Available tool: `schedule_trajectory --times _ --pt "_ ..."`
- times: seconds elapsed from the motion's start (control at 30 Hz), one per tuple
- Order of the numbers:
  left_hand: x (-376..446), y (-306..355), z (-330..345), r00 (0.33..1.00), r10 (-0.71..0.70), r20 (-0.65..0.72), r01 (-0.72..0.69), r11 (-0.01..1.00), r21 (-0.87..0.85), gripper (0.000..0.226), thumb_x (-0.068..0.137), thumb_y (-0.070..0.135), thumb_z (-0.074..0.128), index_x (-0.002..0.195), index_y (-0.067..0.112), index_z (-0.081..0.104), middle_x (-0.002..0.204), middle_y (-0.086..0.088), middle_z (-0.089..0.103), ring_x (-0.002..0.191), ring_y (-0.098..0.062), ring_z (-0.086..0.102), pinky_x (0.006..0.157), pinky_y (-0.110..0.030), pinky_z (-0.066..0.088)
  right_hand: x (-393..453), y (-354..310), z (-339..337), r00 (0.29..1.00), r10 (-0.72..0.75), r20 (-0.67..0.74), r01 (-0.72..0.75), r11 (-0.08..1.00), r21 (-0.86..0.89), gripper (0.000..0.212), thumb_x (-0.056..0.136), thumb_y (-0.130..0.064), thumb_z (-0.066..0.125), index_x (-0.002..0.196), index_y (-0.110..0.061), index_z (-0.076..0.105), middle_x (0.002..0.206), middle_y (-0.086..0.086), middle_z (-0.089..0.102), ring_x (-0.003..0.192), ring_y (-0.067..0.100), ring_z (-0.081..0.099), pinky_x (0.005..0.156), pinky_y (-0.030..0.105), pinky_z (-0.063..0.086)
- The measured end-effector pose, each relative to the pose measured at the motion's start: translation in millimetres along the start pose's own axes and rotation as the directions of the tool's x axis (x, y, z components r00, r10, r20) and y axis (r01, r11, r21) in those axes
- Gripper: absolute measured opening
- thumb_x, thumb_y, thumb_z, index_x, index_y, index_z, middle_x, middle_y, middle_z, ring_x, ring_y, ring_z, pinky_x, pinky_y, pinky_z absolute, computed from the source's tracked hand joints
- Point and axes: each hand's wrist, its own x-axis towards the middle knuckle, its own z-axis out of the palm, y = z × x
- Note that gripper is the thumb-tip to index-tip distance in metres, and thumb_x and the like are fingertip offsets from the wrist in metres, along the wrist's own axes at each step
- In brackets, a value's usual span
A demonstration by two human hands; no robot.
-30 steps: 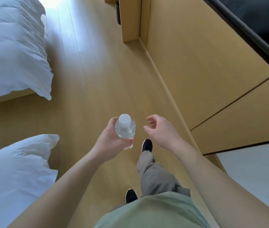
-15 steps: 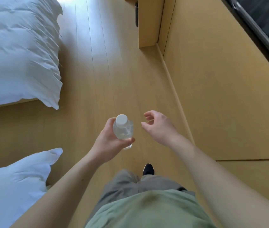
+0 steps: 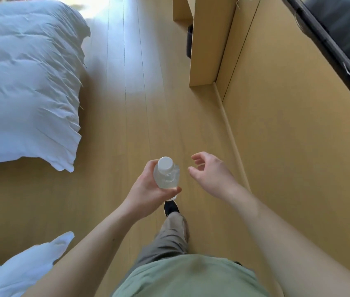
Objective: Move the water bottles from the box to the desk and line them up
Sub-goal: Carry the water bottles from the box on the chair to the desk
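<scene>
A small clear water bottle [image 3: 166,175] with a white cap is upright in my left hand [image 3: 146,190], whose fingers and thumb curl round its body. My right hand [image 3: 209,173] hovers just to the right of the bottle, fingers loosely curled, holding nothing and not touching it. Both hands are over the wooden floor [image 3: 148,108]. The box is out of view. The desk's wooden leg panel [image 3: 206,43] stands ahead at the upper right.
A bed with a white duvet [image 3: 24,82] fills the left side, and a second white duvet corner [image 3: 19,273] lies at the lower left. A wooden wall panel [image 3: 298,146] runs along the right under a dark screen [image 3: 341,39]. A dark bin [image 3: 189,41] stands under the desk.
I have walked forward along the floor; the desk leg and the far bed came closer. My left hand still grips the bottle and my right hand stays beside it.
</scene>
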Motion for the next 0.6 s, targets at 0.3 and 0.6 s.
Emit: schedule_trajectory --times 0.3,0.6 --pt "141.3 38.6 -66.4 0.999 0.016 0.034 -0.017 0.999 0.035 0.066 0.067 0.040 0.087 0.120 0.043 0.048 0.105 0.018 0.067 0.095 -0.002 0.067 0.083 -0.029 0.055 132.8 -62.6 -37.2 0.998 0.013 -0.059 -0.012 1.000 0.023 0.036 0.091 -0.034 0.063 0.125 -0.024 0.058 0.119 -0.005 0.058 0.104 0.011 0.059 0.091 0.030 0.049" --pt "275.5 82.0 -101.7 0.998 0.039 0.054 -0.040 0.999 0.027 0.066 0.068 0.038 0.087 0.121 0.040 0.048 0.104 0.019 0.067 0.096 -0.002 0.066 0.078 -0.021 0.054 261.8 -94.4 -74.7 0.998 0.031 -0.054 -0.029 0.999 0.036 0.036 0.092 -0.034 0.062 0.126 -0.024 0.057 0.119 -0.005 0.057 0.107 0.010 0.057 0.093 0.033 0.050"
